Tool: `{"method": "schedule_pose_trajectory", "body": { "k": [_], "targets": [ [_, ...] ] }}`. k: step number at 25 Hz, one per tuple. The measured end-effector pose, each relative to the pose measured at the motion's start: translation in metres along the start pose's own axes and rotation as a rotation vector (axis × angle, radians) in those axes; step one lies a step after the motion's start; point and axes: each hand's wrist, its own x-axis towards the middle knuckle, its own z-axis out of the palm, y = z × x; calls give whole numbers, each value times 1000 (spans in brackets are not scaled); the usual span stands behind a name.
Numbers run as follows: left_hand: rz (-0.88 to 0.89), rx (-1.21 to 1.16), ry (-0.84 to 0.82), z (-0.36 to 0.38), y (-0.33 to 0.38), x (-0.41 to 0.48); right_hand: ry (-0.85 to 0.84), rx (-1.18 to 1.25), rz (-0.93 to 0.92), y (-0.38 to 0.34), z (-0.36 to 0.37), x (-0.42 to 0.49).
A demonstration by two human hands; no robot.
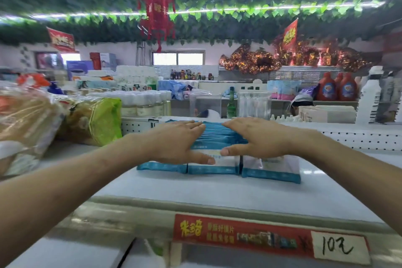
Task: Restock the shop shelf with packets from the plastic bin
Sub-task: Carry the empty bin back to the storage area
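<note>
- Shelf [217, 193]: white top deck, front lip fitted w/ red price strip [243, 235] and handwritten tag [339, 247]. Bare surface is seen fwd of the stock and to the right of it.
- Packets [214, 135]: blue-and-white, stood on edge in three side-by-side rows running front to back, approx. centre of the deck. Front faces are lined up near-flush; right row's front packet [272, 168] sits a touch fwd and angled.
- Left hand [174, 143]: laid palm-down on top of the left/middle rows, fingers spread flat, thumb stretched across the front packet of the middle row. Nothing is pinched; pressure only.
- Right hand [258, 139]: laid palm-down on the middle/right rows, fingers together and extended toward the back, thumb tucked at the front edge. Likewise flat, no packet gripped.
- Plastic bin: not in view; remaining qty cannot be told.
- Neighbouring stock: bagged goods [93, 122] at left, just beside the rows but apart; bottles [335, 89] well behind at right.
- Status (judged): a batch is already placed; the rows are being squared and compacted. Room is left on the deck, so more packets could be added if the bin holds any. Completion est. partial, extent unknown.
</note>
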Motion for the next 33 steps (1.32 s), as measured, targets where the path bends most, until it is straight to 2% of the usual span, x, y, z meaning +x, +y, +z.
{"method": "schedule_pose_trajectory", "body": {
  "k": [4, 9, 14, 18, 23, 27, 30, 33],
  "targets": [
    [-295, 29, 5, -3, -41, -60, 52, 47, -232, -50, 0, 69],
    [-714, 61, -65, -9, -57, -185, 72, 141, -596, -148, 1, 120],
    [-1007, 92, -218, -9, -10, -318, 77, 294, -939, -286, 19, 94],
    [-1193, 85, -302, 22, 44, -430, -11, 345, -1190, -392, 78, 47],
    [-1437, 6, -330, 110, 104, -539, -214, 387, -1257, -484, 188, -15],
    [-1595, -214, -392, 222, 170, -579, -405, 339, -1139, -520, 293, -60],
    [-1645, -235, -439, 287, 211, -604, -400, 230, -1027, -517, 366, -83],
    [-1782, -239, -408, 326, 237, -628, -348, 229, -858, -508, 407, -88]
  ]
}}
